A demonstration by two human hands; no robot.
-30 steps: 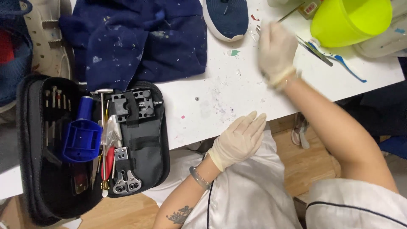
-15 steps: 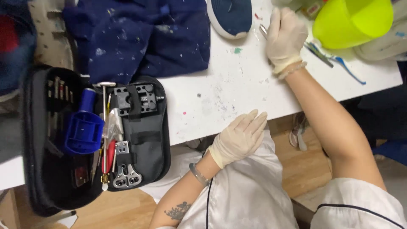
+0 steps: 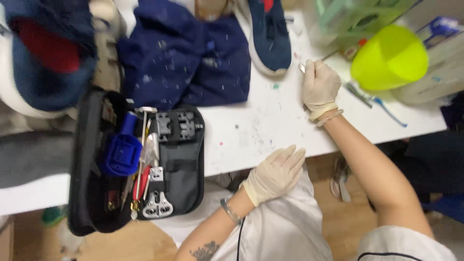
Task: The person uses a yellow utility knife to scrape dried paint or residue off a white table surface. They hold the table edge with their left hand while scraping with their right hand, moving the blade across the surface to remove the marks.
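My right hand (image 3: pixel 320 87), in a pale glove, rests on the white table (image 3: pixel 270 130) just right of a navy shoe with a white sole (image 3: pixel 269 36). Its fingers are closed around a thin silvery tool (image 3: pixel 302 67) whose tip pokes out toward the shoe. My left hand (image 3: pixel 274 175), also gloved, lies at the table's near edge over my white garment. Its fingers are spread and it holds nothing. An open black tool case (image 3: pixel 140 164) lies to its left, with a blue tool (image 3: pixel 121 153), pliers and small metal tools inside.
A crumpled navy cloth (image 3: pixel 188 63) speckled with white bits lies behind the case. A yellow-green plastic bowl (image 3: pixel 389 58) stands at the right, with a blue and white toothbrush (image 3: pixel 386 108) and a dark thin tool (image 3: pixel 355 92) beside it. Another shoe (image 3: pixel 43 58) is at far left.
My right hand has moved left from beside the yellow-green bowl to just beside the navy shoe, keeping the thin tool. My left hand has stayed at the table edge.
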